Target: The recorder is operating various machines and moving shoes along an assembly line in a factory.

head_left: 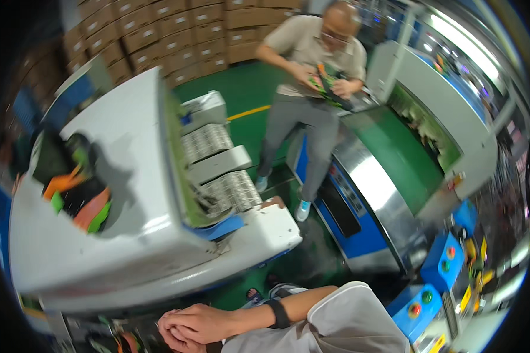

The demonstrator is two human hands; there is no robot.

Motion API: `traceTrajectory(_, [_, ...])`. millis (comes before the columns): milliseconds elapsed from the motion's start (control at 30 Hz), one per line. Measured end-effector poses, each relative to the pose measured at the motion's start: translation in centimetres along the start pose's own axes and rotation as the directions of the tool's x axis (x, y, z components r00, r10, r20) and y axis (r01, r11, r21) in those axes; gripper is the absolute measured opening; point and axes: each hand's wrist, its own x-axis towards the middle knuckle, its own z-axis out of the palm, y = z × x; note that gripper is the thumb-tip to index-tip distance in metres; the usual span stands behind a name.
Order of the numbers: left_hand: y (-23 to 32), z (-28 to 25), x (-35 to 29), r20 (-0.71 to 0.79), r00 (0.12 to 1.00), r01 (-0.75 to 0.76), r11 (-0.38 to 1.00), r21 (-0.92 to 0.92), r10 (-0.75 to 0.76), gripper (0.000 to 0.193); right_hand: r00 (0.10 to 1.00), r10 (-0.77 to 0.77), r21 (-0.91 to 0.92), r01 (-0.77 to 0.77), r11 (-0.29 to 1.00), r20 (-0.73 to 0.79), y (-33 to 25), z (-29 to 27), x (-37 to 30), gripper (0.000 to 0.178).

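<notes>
At the lower edge, my right hand (pixel 209 323) lies folded over my left hand (pixel 174 340), its fingers curled and pressed against it. A black band (pixel 278 314) circles my right wrist. Most of the left hand's fingers are covered, and whatever may be inside the clasp is hidden. Just below and left of the hands, dark shoes with orange and green parts (pixel 126 342) show in part. Farther left, black, orange and green sneakers (pixel 76 185) rest on top of the white machine housing (pixel 123 259).
Across from me, a person (pixel 300 76) holds a green, orange and black shoe (pixel 327 85) in both hands. Beside them runs a green conveyor belt (pixel 388 153). Blue control boxes (pixel 415 310) with red and green buttons stand at right. Stacked cartons (pixel 159 35) line the back.
</notes>
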Motion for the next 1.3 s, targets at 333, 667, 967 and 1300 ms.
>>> traceTrajectory(333, [2.9, 17.2, 4.1, 0.694, 0.585, -0.456, 0.878, -0.146, 0.419, 0.032, 0.362, -0.131, -0.278, -0.391, 0.877, -0.923, -3.5, -21.0, -11.7, 0.014])
traceTrajectory(667, [4.2, 35.0, 3.0, 0.745, 0.628, -0.683, 0.617, 0.390, 0.224, 0.040, -0.018, -0.084, 0.030, -0.990, -0.135, -0.996, -0.6, -47.1, -43.2, 0.055])
traceTrajectory(967, [7.0, 48.4, 1.2, 0.705, 0.705, -0.348, 0.901, 0.260, 0.068, 0.030, -0.416, 0.329, 0.303, -0.889, -0.344, -0.848, 0.4, -48.5, -52.2, 0.108])
traceTrajectory(1300, [-4.4, 79.7, -11.1, 0.848, -0.463, -0.411, 0.786, -0.462, 0.257, 0.047, -0.283, 0.236, 0.245, -0.953, -0.179, -0.930, -1.4, -49.4, -54.9, 0.087])
